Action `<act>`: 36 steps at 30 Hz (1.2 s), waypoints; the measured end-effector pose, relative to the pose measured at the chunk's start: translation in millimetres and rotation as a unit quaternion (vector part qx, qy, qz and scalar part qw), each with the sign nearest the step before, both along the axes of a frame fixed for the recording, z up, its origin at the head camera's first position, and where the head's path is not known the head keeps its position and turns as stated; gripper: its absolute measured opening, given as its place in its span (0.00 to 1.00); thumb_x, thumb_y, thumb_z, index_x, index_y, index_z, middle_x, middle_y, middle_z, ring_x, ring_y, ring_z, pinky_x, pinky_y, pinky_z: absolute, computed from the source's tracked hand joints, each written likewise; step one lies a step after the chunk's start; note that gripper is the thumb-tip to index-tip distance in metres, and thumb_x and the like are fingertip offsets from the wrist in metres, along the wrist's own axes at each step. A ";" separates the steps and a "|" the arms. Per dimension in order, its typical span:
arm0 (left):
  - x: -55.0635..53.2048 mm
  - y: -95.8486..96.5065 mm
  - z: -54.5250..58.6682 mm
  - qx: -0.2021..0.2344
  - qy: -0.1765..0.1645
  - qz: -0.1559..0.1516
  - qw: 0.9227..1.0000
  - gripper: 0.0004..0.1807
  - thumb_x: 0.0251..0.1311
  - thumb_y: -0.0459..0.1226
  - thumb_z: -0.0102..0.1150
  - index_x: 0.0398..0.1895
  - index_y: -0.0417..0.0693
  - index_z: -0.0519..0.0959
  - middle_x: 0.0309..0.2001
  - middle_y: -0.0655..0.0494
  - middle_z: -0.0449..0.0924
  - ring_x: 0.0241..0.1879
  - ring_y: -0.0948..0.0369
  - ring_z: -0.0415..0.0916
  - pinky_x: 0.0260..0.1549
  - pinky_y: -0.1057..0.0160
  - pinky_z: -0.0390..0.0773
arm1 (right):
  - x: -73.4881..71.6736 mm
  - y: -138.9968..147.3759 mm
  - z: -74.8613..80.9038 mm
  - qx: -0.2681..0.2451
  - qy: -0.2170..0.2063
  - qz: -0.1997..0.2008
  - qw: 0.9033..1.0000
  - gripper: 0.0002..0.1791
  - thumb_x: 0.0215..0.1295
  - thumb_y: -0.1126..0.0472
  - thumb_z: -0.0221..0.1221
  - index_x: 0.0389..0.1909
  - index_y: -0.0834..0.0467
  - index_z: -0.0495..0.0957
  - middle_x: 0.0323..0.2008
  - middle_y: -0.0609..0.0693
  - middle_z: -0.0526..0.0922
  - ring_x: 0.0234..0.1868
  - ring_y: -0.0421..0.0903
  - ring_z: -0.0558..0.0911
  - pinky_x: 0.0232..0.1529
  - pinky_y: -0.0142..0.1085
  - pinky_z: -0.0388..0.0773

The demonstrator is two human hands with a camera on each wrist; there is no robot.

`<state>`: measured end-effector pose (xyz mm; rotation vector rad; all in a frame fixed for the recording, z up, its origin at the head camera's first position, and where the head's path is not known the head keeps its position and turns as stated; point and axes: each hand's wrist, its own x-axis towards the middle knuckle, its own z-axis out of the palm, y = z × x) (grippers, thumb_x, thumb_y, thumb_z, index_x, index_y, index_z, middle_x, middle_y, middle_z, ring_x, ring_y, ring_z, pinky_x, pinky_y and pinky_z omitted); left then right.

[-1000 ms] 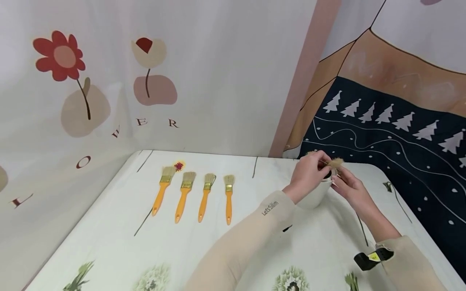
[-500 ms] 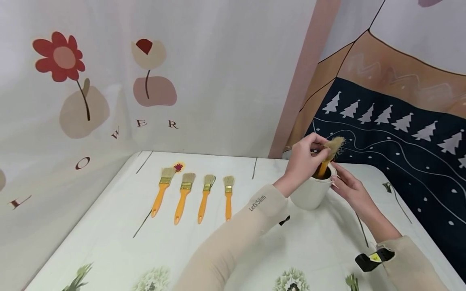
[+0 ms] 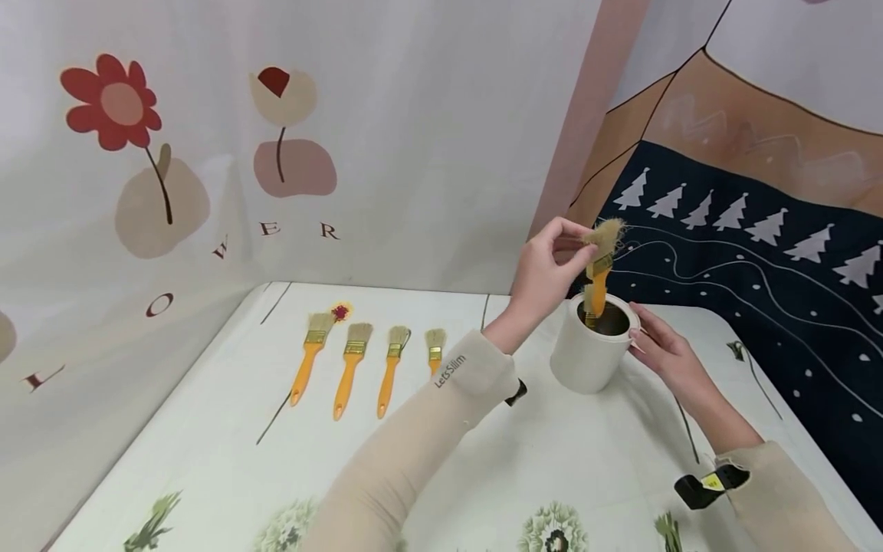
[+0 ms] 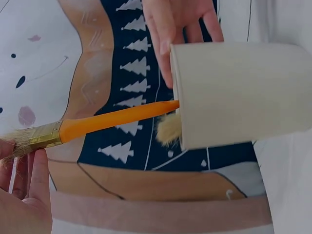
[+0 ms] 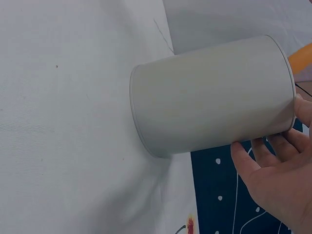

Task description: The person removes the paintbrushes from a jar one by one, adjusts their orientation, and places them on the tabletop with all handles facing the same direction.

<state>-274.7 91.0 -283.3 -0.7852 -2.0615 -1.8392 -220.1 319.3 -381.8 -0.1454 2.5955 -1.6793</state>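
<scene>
My left hand pinches a paintbrush by its pale bristles near the brass ferrule. Its orange handle points down, the tip at the mouth of a white cylindrical canister. Bristles of another paintbrush show at the canister's rim; the rest of that brush is mostly hidden inside. My right hand holds the canister near its rim, thumb at the edge and fingers against the side, as the right wrist view shows too. The canister stands upright on the table.
Several orange-handled paintbrushes lie in a row on the table's left half, bristles away from me; my left sleeve covers part of the rightmost. A white cloth with printed flowers covers the table. Printed curtains hang behind it.
My left hand has risen and moved left, drawing the paintbrush up until most of its handle is out of the canister. The right hand stays at the canister.
</scene>
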 end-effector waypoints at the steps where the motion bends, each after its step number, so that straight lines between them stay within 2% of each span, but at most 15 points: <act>1: -0.8 -2.6 0.6 0.008 -0.003 -0.002 1.000 0.10 0.66 0.34 0.62 0.48 0.41 0.78 0.48 0.46 0.83 0.48 0.58 0.84 0.45 0.78 0.81 | -0.1 -0.3 0.1 0.000 -0.001 -0.001 1.000 0.39 0.78 0.43 0.44 0.81 0.49 0.40 0.81 0.59 0.40 0.78 0.62 0.51 0.55 0.14 0.72; 4: -3.5 -10.2 2.5 0.026 -0.008 -0.005 1.000 0.10 0.66 0.32 0.61 0.48 0.39 0.77 0.49 0.44 0.83 0.49 0.55 0.83 0.45 0.76 0.82 | -0.6 -0.8 0.0 0.001 0.000 -0.003 1.000 0.38 0.79 0.43 0.44 0.81 0.50 0.40 0.81 0.59 0.40 0.78 0.62 0.51 0.55 0.14 0.72; 15: -15.7 -44.2 4.8 0.035 -0.021 0.027 0.999 0.11 0.67 0.33 0.60 0.50 0.38 0.76 0.51 0.45 0.81 0.50 0.53 0.82 0.48 0.69 0.84 | -4.1 -1.9 3.3 0.007 -0.003 -0.006 1.000 0.39 0.78 0.41 0.43 0.81 0.49 0.40 0.81 0.59 0.40 0.78 0.63 0.52 0.57 0.17 0.72; 18: -20.0 -54.3 4.0 0.052 -0.031 0.020 0.998 0.12 0.67 0.32 0.60 0.50 0.37 0.75 0.51 0.43 0.80 0.50 0.51 0.82 0.46 0.67 0.85 | -4.3 -1.8 3.2 0.006 -0.009 -0.009 1.000 0.39 0.78 0.41 0.43 0.81 0.49 0.40 0.81 0.59 0.41 0.78 0.62 0.52 0.60 0.21 0.72; 22: -24.5 -65.4 1.2 0.079 -0.051 0.006 0.996 0.12 0.67 0.30 0.59 0.50 0.34 0.74 0.51 0.40 0.80 0.50 0.48 0.82 0.49 0.57 0.86 | -3.8 -1.0 1.7 0.003 -0.016 -0.012 1.000 0.39 0.78 0.42 0.43 0.81 0.49 0.39 0.81 0.58 0.40 0.79 0.61 0.52 0.63 0.26 0.72; 25: -27.6 -73.6 -3.1 0.081 -0.068 0.008 0.994 0.11 0.67 0.30 0.59 0.49 0.34 0.74 0.51 0.40 0.80 0.50 0.48 0.81 0.49 0.56 0.86 | -2.4 -0.8 1.8 0.004 -0.018 -0.015 1.000 0.39 0.78 0.42 0.43 0.81 0.48 0.39 0.81 0.58 0.40 0.79 0.61 0.52 0.62 0.24 0.72; 28: -30.7 -81.9 -9.4 0.072 -0.083 0.016 0.994 0.11 0.67 0.31 0.59 0.49 0.34 0.74 0.51 0.40 0.80 0.51 0.49 0.82 0.47 0.62 0.86 | -1.3 -0.9 2.4 0.002 -0.017 -0.016 1.000 0.38 0.78 0.42 0.44 0.81 0.48 0.40 0.81 0.58 0.40 0.79 0.62 0.51 0.60 0.20 0.73; 31: -34.0 -90.1 -16.8 0.065 -0.096 0.028 0.993 0.11 0.68 0.31 0.59 0.49 0.34 0.74 0.51 0.39 0.80 0.51 0.49 0.82 0.48 0.61 0.86 | -1.3 -0.8 2.7 -0.001 -0.016 -0.018 1.000 0.39 0.78 0.42 0.44 0.81 0.48 0.40 0.81 0.59 0.40 0.79 0.62 0.51 0.57 0.17 0.72; 36: -39.5 -103.5 -32.0 0.055 -0.126 0.048 0.989 0.12 0.68 0.31 0.58 0.50 0.34 0.74 0.52 0.38 0.81 0.51 0.49 0.82 0.49 0.60 0.86 | -2.8 -0.9 2.4 0.003 -0.016 -0.014 1.000 0.39 0.77 0.41 0.44 0.81 0.48 0.40 0.81 0.59 0.40 0.78 0.62 0.51 0.61 0.23 0.73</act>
